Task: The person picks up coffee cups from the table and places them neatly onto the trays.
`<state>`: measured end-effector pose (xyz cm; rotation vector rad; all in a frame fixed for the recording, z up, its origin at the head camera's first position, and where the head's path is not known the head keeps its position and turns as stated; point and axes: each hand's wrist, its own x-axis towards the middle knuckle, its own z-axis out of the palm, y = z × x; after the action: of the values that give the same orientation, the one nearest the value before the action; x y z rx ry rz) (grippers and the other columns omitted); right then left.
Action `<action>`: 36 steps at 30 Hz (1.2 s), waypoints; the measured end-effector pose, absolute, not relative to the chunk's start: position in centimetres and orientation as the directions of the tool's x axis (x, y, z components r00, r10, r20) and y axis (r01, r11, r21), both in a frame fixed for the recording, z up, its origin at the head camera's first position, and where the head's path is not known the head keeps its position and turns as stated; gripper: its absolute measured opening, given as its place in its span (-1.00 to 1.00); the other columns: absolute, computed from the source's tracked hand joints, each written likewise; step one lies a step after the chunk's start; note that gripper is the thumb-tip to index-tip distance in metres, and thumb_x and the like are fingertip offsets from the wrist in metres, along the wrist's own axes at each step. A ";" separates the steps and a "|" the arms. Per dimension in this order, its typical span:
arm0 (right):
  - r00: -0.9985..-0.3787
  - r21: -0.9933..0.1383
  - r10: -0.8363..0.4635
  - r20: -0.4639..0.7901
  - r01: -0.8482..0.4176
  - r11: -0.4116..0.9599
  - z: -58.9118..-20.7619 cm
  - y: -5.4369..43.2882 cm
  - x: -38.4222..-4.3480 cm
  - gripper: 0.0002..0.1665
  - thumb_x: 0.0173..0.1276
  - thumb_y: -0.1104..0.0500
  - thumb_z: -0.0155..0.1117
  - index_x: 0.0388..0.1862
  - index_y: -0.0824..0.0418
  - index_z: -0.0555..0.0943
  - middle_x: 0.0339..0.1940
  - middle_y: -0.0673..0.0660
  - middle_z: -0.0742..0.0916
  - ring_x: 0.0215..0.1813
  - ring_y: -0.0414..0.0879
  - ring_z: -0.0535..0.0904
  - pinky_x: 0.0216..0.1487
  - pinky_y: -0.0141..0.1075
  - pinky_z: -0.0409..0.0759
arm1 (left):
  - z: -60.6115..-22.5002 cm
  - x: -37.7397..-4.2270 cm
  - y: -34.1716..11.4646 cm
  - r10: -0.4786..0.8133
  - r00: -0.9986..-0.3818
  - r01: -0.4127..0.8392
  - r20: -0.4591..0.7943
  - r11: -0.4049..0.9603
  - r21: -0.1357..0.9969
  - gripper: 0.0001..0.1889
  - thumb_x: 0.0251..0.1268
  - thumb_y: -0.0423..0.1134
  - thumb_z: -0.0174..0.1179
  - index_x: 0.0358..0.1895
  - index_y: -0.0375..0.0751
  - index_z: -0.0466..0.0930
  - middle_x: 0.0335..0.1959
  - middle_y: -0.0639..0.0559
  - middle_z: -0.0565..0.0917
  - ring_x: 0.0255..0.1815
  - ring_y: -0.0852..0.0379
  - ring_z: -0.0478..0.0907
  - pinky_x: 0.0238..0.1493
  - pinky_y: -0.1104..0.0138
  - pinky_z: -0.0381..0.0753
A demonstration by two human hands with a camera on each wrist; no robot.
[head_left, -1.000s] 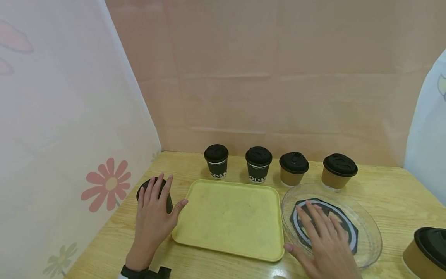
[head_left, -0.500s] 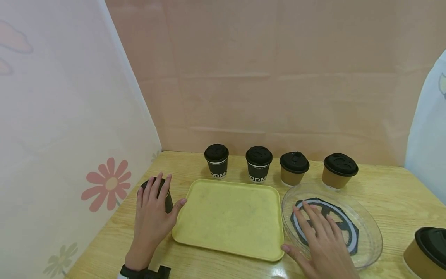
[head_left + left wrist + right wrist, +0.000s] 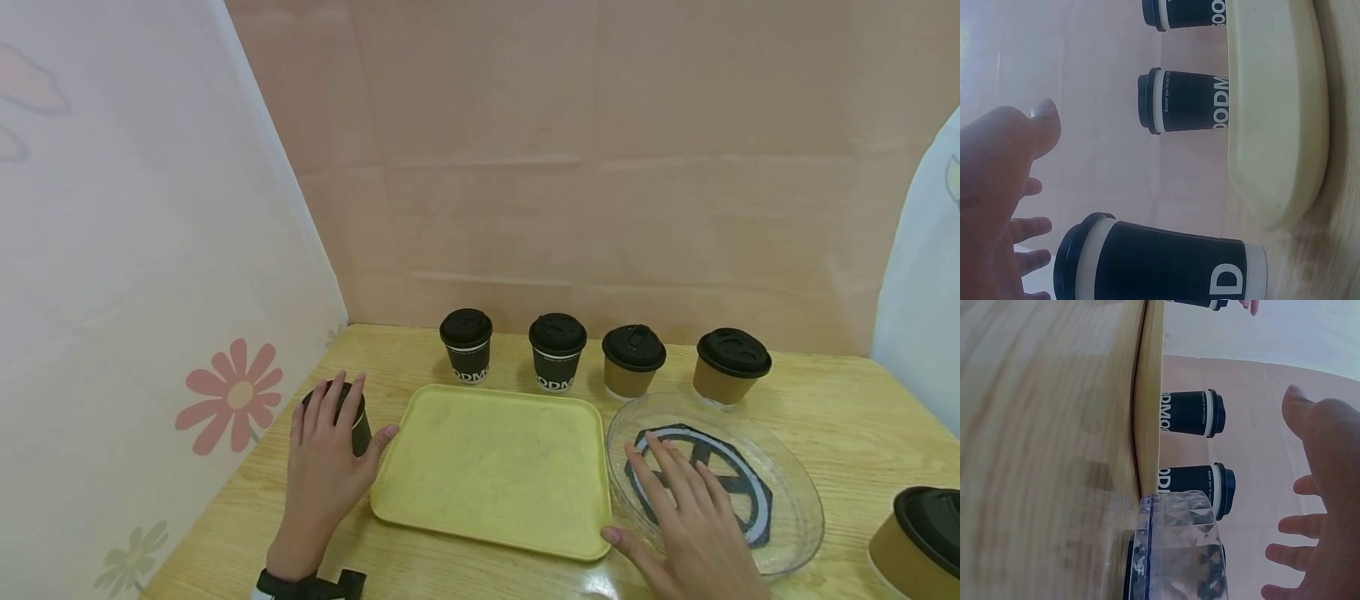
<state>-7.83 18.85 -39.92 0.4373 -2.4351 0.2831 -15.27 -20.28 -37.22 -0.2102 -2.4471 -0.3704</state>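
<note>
My left hand (image 3: 326, 475) is spread above a black lidded coffee cup (image 3: 362, 432) at the left. In the left wrist view its fingers are straight, with a gap between them and the cup's lid (image 3: 1067, 265). My right hand (image 3: 693, 529) hovers, fingers extended, over a clear plastic plate (image 3: 791, 479). A dark octagonal piece with a pale ring (image 3: 759, 508) shows through the plate, partly covered by the hand. The right wrist view shows the fingers apart from the plate's faceted wall (image 3: 1182, 515). Between the hands lies a yellow tray (image 3: 495, 471).
Along the back stand two black coffee cups (image 3: 468, 357) and two brown ones (image 3: 628, 379), all with black lids. Another brown lidded cup (image 3: 911, 554) is at the right front. Printed fabric walls (image 3: 150, 250) close off the sides of the wooden table (image 3: 847, 417).
Both hands have drifted slightly left, exposing more of the black cup's side and of the pattern in the plate. The cups, tray and plate have not moved.
</note>
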 end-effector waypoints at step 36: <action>-0.724 -0.039 -0.296 0.623 -0.407 0.913 -40.2 18.0 -8.0 0.02 0.07 -0.47 0.27 0.38 0.09 0.42 0.32 0.24 0.52 0.29 0.13 0.38 0.52 -0.50 -0.54 | -37.1 -15.3 -21.2 0.009 -0.804 0.200 0.595 0.946 0.256 -0.21 0.25 0.17 0.21 0.49 -0.03 0.19 0.48 -0.25 0.25 0.49 -0.35 0.10 0.40 -0.34 0.02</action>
<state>-8.02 18.00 -40.24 0.5002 -2.4303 0.2278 -15.26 -21.23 -37.05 -0.1475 -2.4769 -0.4094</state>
